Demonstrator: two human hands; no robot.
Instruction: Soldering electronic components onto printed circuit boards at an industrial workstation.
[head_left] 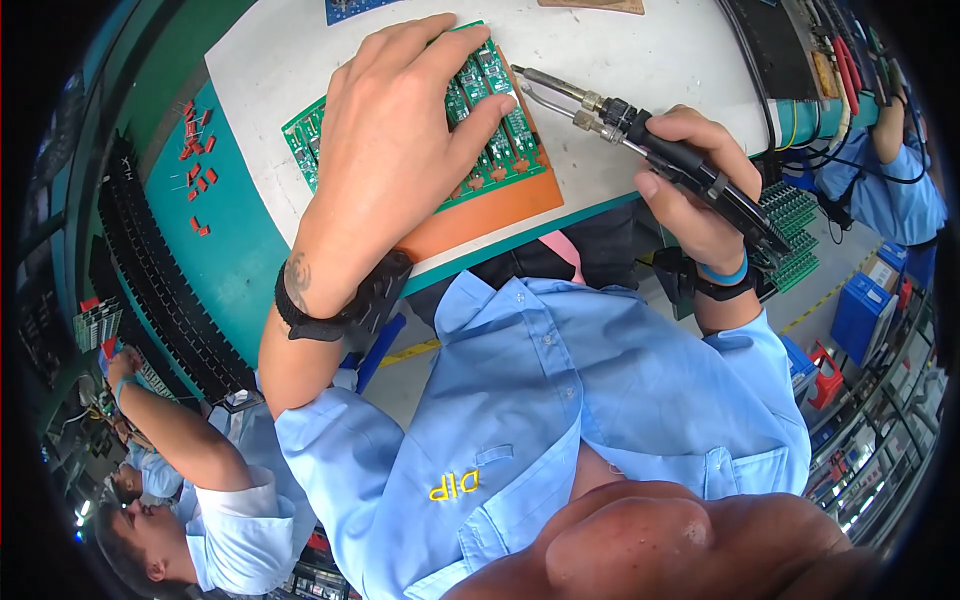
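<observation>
My left hand (400, 125) lies over a green circuit board panel (492, 75), its fingers stretched out and its thumb spread across the board's right part. The hand hides much of the panel's middle. Beneath the panel is an orange-brown board (515, 203), which shows along the near and right edges. My right hand (690, 220) is closed round a black soldering iron (662, 143) with a thin metal tube beside its tip. The tip points left and sits near the panel's upper right edge; whether it touches cannot be made out.
Several red components (200, 183) with wire leads lie on the green mat (225, 270) at left. A black conveyor (165, 265) runs beyond it. Pliers with red handles (848, 72) and cables are at the right edge. Co-workers (235, 520) are at lower left and far right.
</observation>
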